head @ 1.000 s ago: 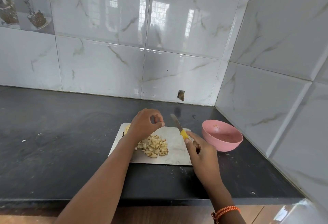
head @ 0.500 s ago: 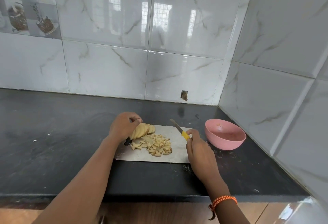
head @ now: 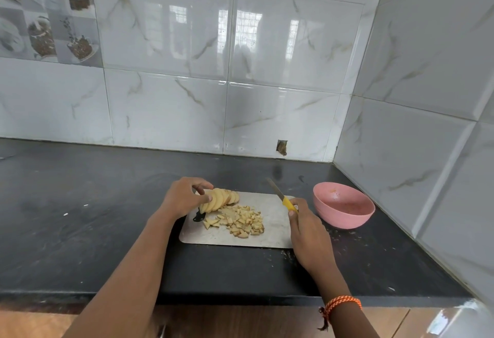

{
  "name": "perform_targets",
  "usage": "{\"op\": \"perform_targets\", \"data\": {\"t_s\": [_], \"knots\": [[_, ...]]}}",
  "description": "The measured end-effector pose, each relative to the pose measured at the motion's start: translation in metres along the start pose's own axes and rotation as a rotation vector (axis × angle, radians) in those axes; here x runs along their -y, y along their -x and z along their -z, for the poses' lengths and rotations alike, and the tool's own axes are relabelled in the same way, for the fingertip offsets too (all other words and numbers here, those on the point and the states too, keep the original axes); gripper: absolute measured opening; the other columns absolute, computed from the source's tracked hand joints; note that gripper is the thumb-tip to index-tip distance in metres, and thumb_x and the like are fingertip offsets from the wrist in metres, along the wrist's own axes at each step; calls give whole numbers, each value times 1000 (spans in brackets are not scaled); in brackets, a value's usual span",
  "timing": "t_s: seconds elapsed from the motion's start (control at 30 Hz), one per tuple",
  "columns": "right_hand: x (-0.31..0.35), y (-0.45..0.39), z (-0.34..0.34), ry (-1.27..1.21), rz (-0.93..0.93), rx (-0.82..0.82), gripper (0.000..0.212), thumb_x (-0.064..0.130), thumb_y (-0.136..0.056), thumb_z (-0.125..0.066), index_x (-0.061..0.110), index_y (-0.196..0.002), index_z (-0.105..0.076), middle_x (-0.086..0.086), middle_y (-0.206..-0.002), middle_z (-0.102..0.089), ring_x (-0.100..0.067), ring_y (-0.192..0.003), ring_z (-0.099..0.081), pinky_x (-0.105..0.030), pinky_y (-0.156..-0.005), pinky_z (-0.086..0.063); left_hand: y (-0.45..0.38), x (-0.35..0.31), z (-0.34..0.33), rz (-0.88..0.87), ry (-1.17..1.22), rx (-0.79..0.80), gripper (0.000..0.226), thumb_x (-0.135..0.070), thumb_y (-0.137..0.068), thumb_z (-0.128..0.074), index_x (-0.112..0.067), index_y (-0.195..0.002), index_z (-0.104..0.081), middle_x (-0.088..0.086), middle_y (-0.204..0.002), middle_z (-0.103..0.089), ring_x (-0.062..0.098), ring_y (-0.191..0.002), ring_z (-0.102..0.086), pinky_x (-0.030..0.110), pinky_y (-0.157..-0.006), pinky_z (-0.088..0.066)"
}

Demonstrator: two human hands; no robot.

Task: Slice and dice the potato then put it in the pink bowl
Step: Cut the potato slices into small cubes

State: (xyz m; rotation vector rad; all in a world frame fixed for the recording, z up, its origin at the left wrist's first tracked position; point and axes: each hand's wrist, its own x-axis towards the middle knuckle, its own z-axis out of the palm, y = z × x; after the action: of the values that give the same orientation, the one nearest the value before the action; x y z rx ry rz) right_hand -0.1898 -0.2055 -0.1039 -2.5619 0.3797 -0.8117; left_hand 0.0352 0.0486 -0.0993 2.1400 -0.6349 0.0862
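Black counter (head: 80, 230) across lower frame, steel cutting board (head: 272, 233) at centre, pink bowl (head: 343, 205) right of it, left hand (head: 184, 198) gripping fanned potato slices (head: 220, 198) running left-right, diced pile (head: 240, 221) below, right hand (head: 307, 226) grasping yellow-handled knife (head: 280, 196), blade pointing up-left.

brightness: pretty bright overall, soft daylight, nothing blown out
light source: window reflections show in the glossy wall tiles (head: 240, 35), so the light comes from behind the camera
glare: pale streaks on the tiles, and a dull sheen on the dark surface (head: 80, 204)
shadows: soft and faint, a small one under the pink bowl (head: 343, 205)
distortion: wide-angle bend, tile lines curve toward the edges
focus: centre sharp, corners a bit smeared
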Motion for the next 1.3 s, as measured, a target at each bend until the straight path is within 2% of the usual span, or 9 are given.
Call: {"op": "perform_targets", "data": {"t_s": [0.13,0.33,0.47,0.57,0.63,0.8,0.97,1.13,1.3], "knots": [[-1,-1,-2,24,4,16,15,40,-111,-29,39,-121,-40,14,-86,-58,-9,-79,-58,-42,-75,-54,0,0,0,5,-8,-14,21,-26,-92,-82,-36,-110,-80,-14,-97,-74,10,-100,-67,36,-91,-51],[0,-2,-2,48,-8,36,16,39,-112,-29,37,-123,-40,13,-85,-58,-8,-79,-57,-41,-75,-54,4,-6,-1,13,-46,-40,23,-19,-90,-81,-34,-107,-80,-11,-96,-72,12,-93,-67,28,-75,-50],[-1,-2,-2,57,-9,42,16,37,-112,-30,36,-124,-41,12,-86,-57,-9,-79,-56,-42,-74,-53,6,-10,-3,21,-66,-46,23,-17,-89,-78,-33,-106,-81,-10,-97,-72,9,-85,-67,28,-77,-53],[-1,-2,-2,63,-16,47,17,37,-112,-31,37,-125,-41,12,-84,-57,-9,-77,-55,-41,-74,-53,7,-11,-3,10,-69,-45,18,-24,-92,-79,-33,-107,-79,-10,-97,-72,7,-92,-65,24,-74,-47],[0,-2,-2,66,-16,52,18,37,-112,-30,37,-126,-41,13,-84,-57,-9,-77,-55,-40,-74,-53,6,-11,-2,16,-76,-41,18,-25,-91,-81,-34,-107,-79,-10,-97,-72,8,-93,-66,26,-75,-47],[1,-1,0,66,-8,56,19,37,-112,-30,35,-127,-42,12,-84,-57,-8,-77,-55,-40,-73,-52,7,-14,-3,59,-39,-88,19,-17,-91,-75,-31,-103,-80,-6,-94,-73,13,-78,-69,34,-78,-59],[2,-1,0,57,-9,48,19,36,-112,-32,35,-127,-43,12,-82,-57,-9,-76,-56,-39,-71,-53,3,-8,2,126,101,-152,37,6,-89,-66,-25,-103,-81,1,-92,-71,12,-84,-64,23,-69,-47],[3,-1,0,53,-26,44,17,38,-112,-32,35,-124,-42,12,-84,-57,-10,-77,-57,-38,-72,-54,3,-11,3,163,400,-163,46,13,-89,-60,-24,-105,-81,7,-88,-67,19,-74,-58,35,-70,-51],[7,-3,1,33,-60,-19,20,37,-111,-31,33,-126,-44,13,-88,-59,-9,-80,-58,-40,-74,-54,2,-44,-15,109,607,-87,44,15,-91,-60,-20,-108,-82,7,-92,-67,18,-82,-64,25,-69,-56]]}}
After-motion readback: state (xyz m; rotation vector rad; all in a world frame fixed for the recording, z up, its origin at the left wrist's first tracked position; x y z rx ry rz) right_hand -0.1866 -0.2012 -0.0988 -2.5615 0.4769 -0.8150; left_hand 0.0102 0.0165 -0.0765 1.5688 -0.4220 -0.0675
